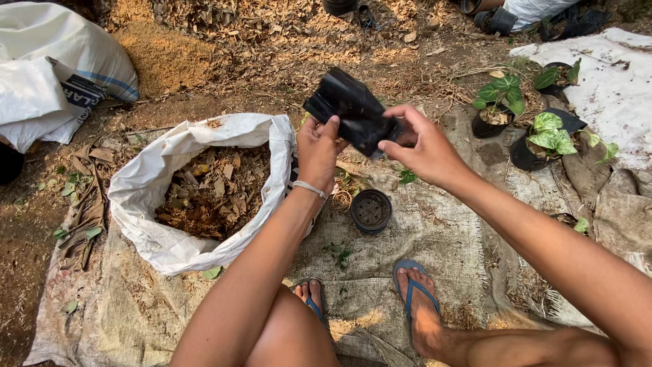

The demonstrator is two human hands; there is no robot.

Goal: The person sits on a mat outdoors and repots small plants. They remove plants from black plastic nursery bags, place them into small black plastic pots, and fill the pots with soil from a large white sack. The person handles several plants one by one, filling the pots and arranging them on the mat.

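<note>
Both hands' fingers grip a black bag (353,112): left hand (317,151) below, right hand (422,146) beside. It looks light, soft and crumply, best held at its rim.

left hand (318,151): raised, fingers pinched | right hand (422,146): raised, fingers curled, gripping

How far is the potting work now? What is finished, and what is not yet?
Done: two potted plants stand on the right. In hand: both hands, left hand and right hand, hold black plastic bags. Left: a small black pot on the burlap holds no plant, and the white sack is full of dry leaf mulch.
</note>
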